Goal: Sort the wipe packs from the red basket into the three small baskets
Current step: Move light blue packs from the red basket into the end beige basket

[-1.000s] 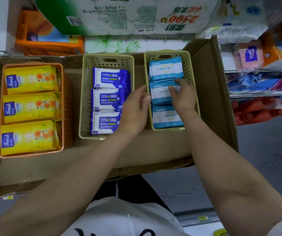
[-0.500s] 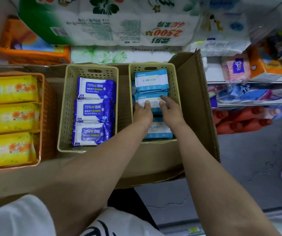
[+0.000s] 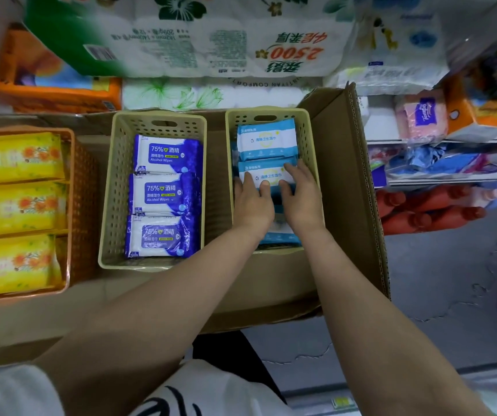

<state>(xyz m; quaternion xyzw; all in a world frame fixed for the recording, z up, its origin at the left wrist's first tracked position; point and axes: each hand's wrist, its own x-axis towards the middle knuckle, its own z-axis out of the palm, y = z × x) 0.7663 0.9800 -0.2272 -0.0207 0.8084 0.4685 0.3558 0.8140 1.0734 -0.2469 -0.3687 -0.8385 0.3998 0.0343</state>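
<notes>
— What are the fingers doing?

— Both sets lie fairly straight on the middle light-blue pack [image 3: 266, 175]. The left hand [image 3: 251, 202] presses its near-left part, the right hand [image 3: 301, 196] its right end; neither curls round it — flat contact, nothing pinched.

— And where does that pack sit?

— In the right beige basket [image 3: 308, 139], between a far light-blue pack [image 3: 266, 139] and a near one [image 3: 280, 232] mostly hidden under the wrists.

— The other baskets?

— The middle beige basket [image 3: 115, 190] holds three dark-blue alcohol wipe packs [image 3: 164, 195] in a row. The orange basket [image 3: 76, 205] at the left holds three yellow packs [image 3: 13, 205]. All three baskets rest on a flattened cardboard box [image 3: 346, 190].

— Beyond that?

— Toilet-paper bundles [image 3: 211, 34] behind the box, shelves with tissue packs [image 3: 424, 115] and red bottles [image 3: 427, 210] to the right.
</notes>
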